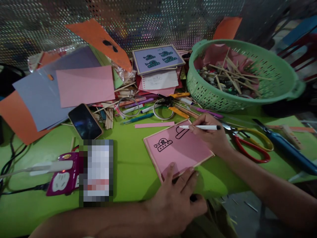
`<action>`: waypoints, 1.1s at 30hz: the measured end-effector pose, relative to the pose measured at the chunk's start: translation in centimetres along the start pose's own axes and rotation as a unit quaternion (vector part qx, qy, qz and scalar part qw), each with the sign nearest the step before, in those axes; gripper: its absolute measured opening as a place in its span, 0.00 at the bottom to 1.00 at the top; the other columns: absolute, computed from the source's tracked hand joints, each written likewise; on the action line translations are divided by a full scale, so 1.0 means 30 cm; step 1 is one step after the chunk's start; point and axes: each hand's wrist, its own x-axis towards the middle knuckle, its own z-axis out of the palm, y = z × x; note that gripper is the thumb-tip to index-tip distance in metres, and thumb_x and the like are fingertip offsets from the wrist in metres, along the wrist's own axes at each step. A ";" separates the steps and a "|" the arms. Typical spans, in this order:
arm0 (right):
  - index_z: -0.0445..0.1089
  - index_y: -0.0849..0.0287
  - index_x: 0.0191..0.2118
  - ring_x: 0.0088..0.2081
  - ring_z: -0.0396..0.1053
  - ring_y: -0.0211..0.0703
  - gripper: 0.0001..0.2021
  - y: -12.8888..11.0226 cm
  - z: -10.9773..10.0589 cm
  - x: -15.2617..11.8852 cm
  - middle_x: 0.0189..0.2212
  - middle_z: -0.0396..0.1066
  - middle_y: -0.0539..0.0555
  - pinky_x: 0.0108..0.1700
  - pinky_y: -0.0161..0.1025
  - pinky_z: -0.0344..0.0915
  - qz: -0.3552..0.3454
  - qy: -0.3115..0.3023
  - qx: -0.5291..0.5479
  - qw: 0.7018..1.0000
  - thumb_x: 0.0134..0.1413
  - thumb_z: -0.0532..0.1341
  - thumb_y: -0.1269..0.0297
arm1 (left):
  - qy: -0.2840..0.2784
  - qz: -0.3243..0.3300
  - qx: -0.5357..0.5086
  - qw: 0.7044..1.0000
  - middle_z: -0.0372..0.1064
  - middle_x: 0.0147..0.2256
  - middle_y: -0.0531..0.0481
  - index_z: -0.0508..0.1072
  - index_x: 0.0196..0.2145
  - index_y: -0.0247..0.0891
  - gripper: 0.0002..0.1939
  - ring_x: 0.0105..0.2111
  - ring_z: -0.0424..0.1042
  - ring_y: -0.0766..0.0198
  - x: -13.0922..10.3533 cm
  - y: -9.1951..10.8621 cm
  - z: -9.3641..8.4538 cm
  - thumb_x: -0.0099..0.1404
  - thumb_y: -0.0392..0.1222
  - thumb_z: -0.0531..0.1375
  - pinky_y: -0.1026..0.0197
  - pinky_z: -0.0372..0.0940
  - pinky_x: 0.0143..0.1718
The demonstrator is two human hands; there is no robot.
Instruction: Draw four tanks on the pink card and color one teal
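Note:
A pink card (184, 148) edged with thin wooden strips lies on the green table. My right hand (210, 134) grips a white marker (206, 127) with a black end, its tip on the card's upper part. Black outlines show there: a finished tank drawing (162, 144) with a star, and beside it a partial second one (182, 132), partly hidden by the hand. My left hand (173, 201) rests with fingers spread on the card's near edge. A small dark thing (193, 198) shows by its thumb; I cannot make out what it is.
A green basket (237, 100) of sticks stands back right. Scissors (252, 143) and a blue tool (294, 148) lie at right. Behind the card are a pink strip (155, 125), tape rolls, markers and a framed tank picture (158, 59). Left are coloured sheets, a phone (85, 122) and a purple power strip (63, 178).

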 end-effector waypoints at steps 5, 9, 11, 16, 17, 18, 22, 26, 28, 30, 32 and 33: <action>0.67 0.52 0.27 0.23 0.59 0.40 0.14 0.009 -0.005 0.000 0.21 0.65 0.47 0.25 0.38 0.55 -0.001 0.004 0.000 1.000 0.50 0.73 0.58 | -0.020 0.003 -0.002 1.000 0.68 0.63 0.31 0.70 0.47 0.44 0.10 0.64 0.65 0.39 0.004 -0.007 -0.016 0.70 0.47 0.61 0.27 0.49 0.61; 0.67 0.52 0.27 0.23 0.59 0.40 0.12 0.012 -0.004 0.000 0.21 0.65 0.47 0.25 0.38 0.54 -0.003 0.011 0.002 1.000 0.50 0.72 0.61 | -0.034 0.006 -0.011 0.999 0.67 0.63 0.31 0.71 0.47 0.44 0.11 0.64 0.64 0.38 0.003 -0.010 -0.017 0.69 0.47 0.62 0.27 0.51 0.61; 0.67 0.52 0.27 0.23 0.59 0.40 0.11 0.011 -0.005 0.001 0.21 0.65 0.47 0.25 0.38 0.55 -0.004 0.016 -0.007 1.000 0.50 0.71 0.62 | -0.034 0.006 -0.012 0.999 0.67 0.64 0.31 0.70 0.48 0.43 0.13 0.64 0.64 0.38 0.001 -0.008 -0.012 0.68 0.47 0.64 0.26 0.51 0.61; 0.66 0.52 0.27 0.23 0.60 0.40 0.10 0.009 -0.009 -0.001 0.21 0.65 0.47 0.26 0.38 0.54 -0.004 0.022 -0.023 0.999 0.50 0.69 0.63 | -0.023 0.005 -0.013 1.000 0.66 0.64 0.29 0.69 0.48 0.43 0.12 0.65 0.64 0.37 -0.003 -0.006 -0.007 0.70 0.46 0.62 0.26 0.51 0.61; 0.66 0.52 0.27 0.24 0.60 0.40 0.10 0.009 -0.010 -0.002 0.21 0.65 0.47 0.26 0.38 0.54 -0.003 0.024 -0.023 0.999 0.50 0.69 0.63 | -0.021 0.004 -0.013 1.000 0.65 0.64 0.29 0.68 0.48 0.43 0.11 0.65 0.64 0.38 -0.003 -0.006 -0.008 0.70 0.46 0.62 0.26 0.51 0.61; 0.66 0.52 0.27 0.24 0.60 0.40 0.10 0.009 -0.010 -0.002 0.21 0.65 0.47 0.26 0.38 0.54 -0.001 0.026 -0.021 0.999 0.50 0.69 0.63 | -0.021 0.003 -0.014 1.000 0.65 0.64 0.29 0.68 0.48 0.43 0.11 0.65 0.64 0.38 -0.002 -0.007 -0.008 0.71 0.46 0.62 0.26 0.50 0.61; 0.66 0.52 0.27 0.23 0.58 0.40 0.10 0.001 -0.012 -0.004 0.21 0.64 0.47 0.26 0.39 0.52 0.020 0.031 -0.002 0.999 0.49 0.69 0.63 | -0.041 0.006 -0.024 0.999 0.65 0.64 0.30 0.68 0.48 0.42 0.13 0.65 0.63 0.37 -0.001 -0.009 -0.011 0.70 0.47 0.63 0.25 0.49 0.61; 0.65 0.53 0.26 0.25 0.59 0.39 0.10 -0.018 -0.013 -0.004 0.21 0.64 0.47 0.27 0.40 0.54 0.024 0.037 -0.003 0.999 0.47 0.68 0.65 | -0.044 0.007 -0.021 0.999 0.65 0.64 0.31 0.69 0.48 0.43 0.12 0.66 0.62 0.36 -0.002 -0.007 -0.006 0.69 0.46 0.63 0.24 0.48 0.61; 0.65 0.53 0.25 0.24 0.58 0.39 0.10 -0.024 -0.012 -0.004 0.21 0.63 0.47 0.26 0.39 0.53 0.023 0.041 -0.004 0.999 0.46 0.68 0.66 | -0.041 0.008 -0.018 0.999 0.65 0.64 0.31 0.69 0.48 0.43 0.12 0.66 0.62 0.36 -0.004 -0.006 -0.001 0.70 0.46 0.62 0.24 0.47 0.61; 0.64 0.53 0.25 0.24 0.58 0.39 0.09 -0.024 -0.012 -0.003 0.20 0.63 0.47 0.26 0.38 0.52 0.022 0.042 -0.002 0.999 0.46 0.67 0.67 | -0.036 0.008 -0.014 0.999 0.65 0.65 0.30 0.69 0.48 0.42 0.12 0.66 0.61 0.35 -0.006 -0.006 0.004 0.70 0.47 0.61 0.24 0.47 0.62; 0.64 0.53 0.26 0.24 0.58 0.39 0.09 -0.019 -0.014 -0.003 0.20 0.63 0.47 0.26 0.39 0.52 0.021 0.041 -0.002 0.999 0.47 0.67 0.67 | -0.032 0.009 -0.013 0.999 0.64 0.65 0.30 0.69 0.49 0.42 0.12 0.67 0.60 0.35 -0.009 -0.006 0.007 0.70 0.47 0.61 0.24 0.45 0.62; 0.64 0.53 0.26 0.24 0.58 0.39 0.09 -0.017 -0.015 -0.004 0.21 0.63 0.47 0.26 0.39 0.53 0.022 0.038 -0.004 0.999 0.47 0.67 0.67 | -0.034 0.009 -0.014 0.999 0.64 0.65 0.30 0.69 0.49 0.42 0.13 0.67 0.59 0.35 -0.009 -0.006 0.008 0.70 0.47 0.61 0.24 0.45 0.62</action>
